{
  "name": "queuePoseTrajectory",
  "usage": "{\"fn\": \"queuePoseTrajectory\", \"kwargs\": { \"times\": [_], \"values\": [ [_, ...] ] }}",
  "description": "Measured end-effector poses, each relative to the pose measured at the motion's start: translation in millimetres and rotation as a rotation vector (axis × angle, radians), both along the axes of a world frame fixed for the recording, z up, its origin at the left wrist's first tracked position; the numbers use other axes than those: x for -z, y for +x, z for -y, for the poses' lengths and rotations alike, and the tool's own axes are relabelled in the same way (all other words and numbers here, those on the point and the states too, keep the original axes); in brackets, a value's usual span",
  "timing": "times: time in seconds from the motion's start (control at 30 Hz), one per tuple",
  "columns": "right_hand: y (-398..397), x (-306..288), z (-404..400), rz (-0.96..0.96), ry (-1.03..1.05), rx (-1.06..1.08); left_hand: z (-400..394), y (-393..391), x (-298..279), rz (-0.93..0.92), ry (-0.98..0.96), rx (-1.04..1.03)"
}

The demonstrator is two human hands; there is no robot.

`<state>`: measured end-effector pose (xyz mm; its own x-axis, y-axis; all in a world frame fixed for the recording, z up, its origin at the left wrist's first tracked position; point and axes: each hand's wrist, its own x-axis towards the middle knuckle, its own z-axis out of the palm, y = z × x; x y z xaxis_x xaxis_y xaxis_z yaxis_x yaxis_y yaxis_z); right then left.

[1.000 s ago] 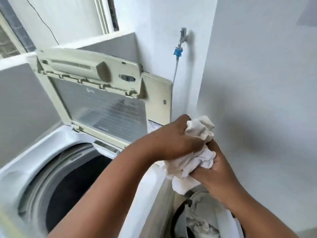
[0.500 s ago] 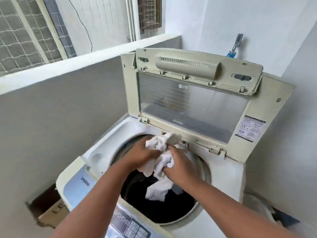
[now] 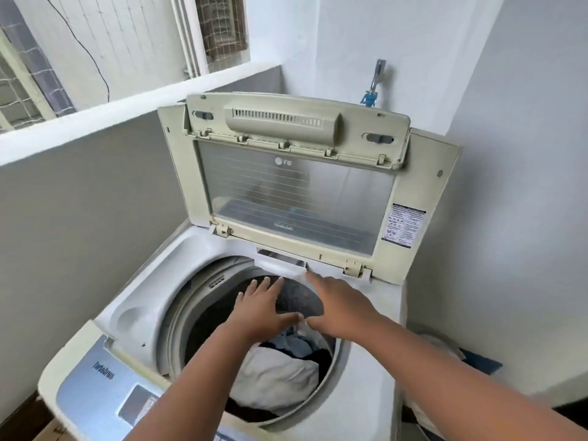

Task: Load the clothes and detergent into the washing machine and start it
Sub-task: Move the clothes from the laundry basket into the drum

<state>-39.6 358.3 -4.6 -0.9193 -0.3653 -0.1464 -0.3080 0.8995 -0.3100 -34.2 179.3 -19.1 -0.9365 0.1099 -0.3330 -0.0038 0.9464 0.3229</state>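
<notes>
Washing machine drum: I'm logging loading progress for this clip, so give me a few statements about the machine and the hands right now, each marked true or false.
1. The lid stands open. True.
2. The drum holds no clothes. False: a white cloth and darker pieces lie inside.
3. Both hands grip a bunched white cloth. False: the left hand and right hand are open, fingers spread above the drum.
4. The control panel sits on the edge of the washing machine nearest the person. True.
5. A tap with a blue fitting is on the wall behind the lid. True.
</notes>
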Motion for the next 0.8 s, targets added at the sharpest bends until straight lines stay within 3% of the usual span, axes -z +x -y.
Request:
{"fn": "queuePoseTrajectory", "kwargs": {
  "times": [0.1,0.23,0.4,0.6,0.8],
  "values": [
    [9,-28,-50,-0.065,-0.009,0.028,-65,4,-34,-0.045,0.065,0.109],
    [32,-58,-136,-0.061,-0.108,0.060,-163,17,-81,-0.152,0.006,0.291],
    [45,-44,-264,-0.021,-0.273,0.159,-290,15,-78,-0.261,0.032,0.412],
    [16,67,-367,0.152,-0.240,0.289,-394,-31,35,-0.003,-0.040,0.417],
    [2,253,-415,0.403,-0.071,0.360,-427,-60,226,0.289,-0.237,0.543]
  ]
}}
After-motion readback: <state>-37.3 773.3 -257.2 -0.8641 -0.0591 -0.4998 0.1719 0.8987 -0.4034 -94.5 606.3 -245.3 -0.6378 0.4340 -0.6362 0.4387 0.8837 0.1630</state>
